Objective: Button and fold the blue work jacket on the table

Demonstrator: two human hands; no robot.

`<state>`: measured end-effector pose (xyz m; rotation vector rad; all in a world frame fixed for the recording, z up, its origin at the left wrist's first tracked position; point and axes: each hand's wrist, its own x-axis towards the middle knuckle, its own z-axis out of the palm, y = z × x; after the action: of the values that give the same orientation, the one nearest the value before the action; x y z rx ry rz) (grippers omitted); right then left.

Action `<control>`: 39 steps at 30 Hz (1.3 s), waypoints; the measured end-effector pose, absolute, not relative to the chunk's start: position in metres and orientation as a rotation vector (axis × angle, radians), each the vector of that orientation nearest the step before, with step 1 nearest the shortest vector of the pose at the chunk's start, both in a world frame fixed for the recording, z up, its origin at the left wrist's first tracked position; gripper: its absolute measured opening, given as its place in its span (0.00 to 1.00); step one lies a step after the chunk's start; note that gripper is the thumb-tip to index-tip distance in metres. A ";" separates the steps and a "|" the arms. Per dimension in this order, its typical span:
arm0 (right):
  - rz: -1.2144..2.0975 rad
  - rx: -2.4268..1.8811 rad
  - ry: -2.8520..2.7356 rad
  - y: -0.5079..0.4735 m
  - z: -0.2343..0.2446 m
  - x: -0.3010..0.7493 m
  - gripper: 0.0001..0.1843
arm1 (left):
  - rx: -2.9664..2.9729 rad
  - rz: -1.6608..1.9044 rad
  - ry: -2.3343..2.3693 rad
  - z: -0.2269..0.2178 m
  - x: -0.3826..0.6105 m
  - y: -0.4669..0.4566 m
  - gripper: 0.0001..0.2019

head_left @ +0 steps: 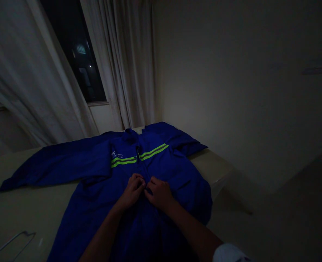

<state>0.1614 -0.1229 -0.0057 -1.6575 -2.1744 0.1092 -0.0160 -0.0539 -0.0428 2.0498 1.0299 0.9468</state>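
Blue jacket, yellow-green chest stripes, spread on counter, lower centre of frame. Left hand and right hand: side by side, fingers pinching jacket front. Wire hanger: lower left. Curtains: upper left.

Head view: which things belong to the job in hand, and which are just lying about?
In use:
- blue jacket, spread out
- left hand and right hand, at its front
- table beneath

Lying about:
- wire object, probably a hanger
- curtains
- window
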 end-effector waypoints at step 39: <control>0.504 -1.689 -1.801 -0.103 -0.003 0.166 0.02 | 2.219 0.793 0.998 -0.015 -0.027 -0.063 0.17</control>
<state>0.1659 -0.1033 -0.0033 -1.6887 -1.8014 0.5038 -0.0265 -0.0629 -0.0153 2.2191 0.9982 0.7930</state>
